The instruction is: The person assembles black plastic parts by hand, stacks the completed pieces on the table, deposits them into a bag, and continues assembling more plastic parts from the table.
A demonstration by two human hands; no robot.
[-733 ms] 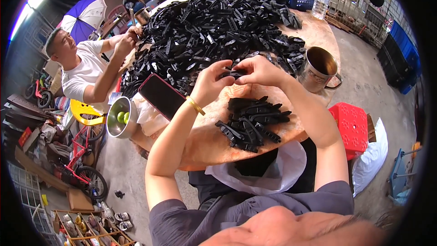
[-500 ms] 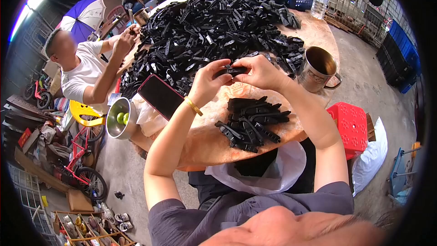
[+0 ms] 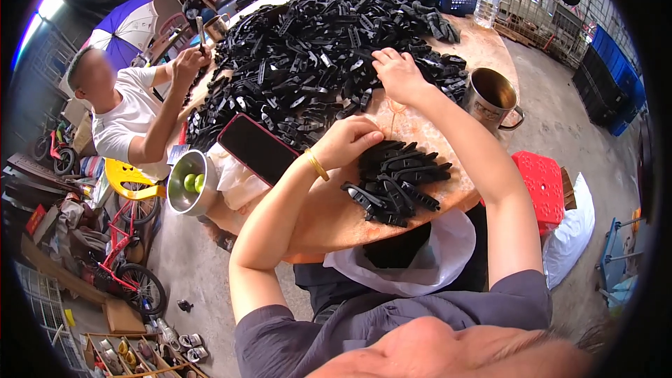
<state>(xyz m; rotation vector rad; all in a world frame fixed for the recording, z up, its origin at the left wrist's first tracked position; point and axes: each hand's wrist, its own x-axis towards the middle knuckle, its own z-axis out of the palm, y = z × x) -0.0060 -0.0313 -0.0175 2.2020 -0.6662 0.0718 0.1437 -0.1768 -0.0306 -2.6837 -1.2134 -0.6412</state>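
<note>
A large heap of black plastic strap-like pieces (image 3: 301, 49) covers most of the round table (image 3: 315, 220). My right hand (image 3: 400, 77) reaches to the heap's near right edge, fingers bent and a little apart among the pieces. My left hand (image 3: 350, 141) is low over the table, at the upper left edge of a smaller, neater pile of similar black pieces (image 3: 400, 182). Its fingers are curled together, with the thumb toward that pile; whatever they hold is hidden. A phone with a red edge (image 3: 257, 148) lies left of my left hand.
A steel mug (image 3: 490, 98) stands right of my right forearm. A metal bowl with green fruit (image 3: 189, 183) sits at the left edge. Below the table edge hangs an open white bag (image 3: 448, 255). A red stool (image 3: 539, 192) is at right; a co-worker (image 3: 136, 108) sits at left.
My hands were together over the table, holding a black piece; they have parted. The right went up to the heap, the left down to the small pile. The co-worker's hands shifted slightly.
</note>
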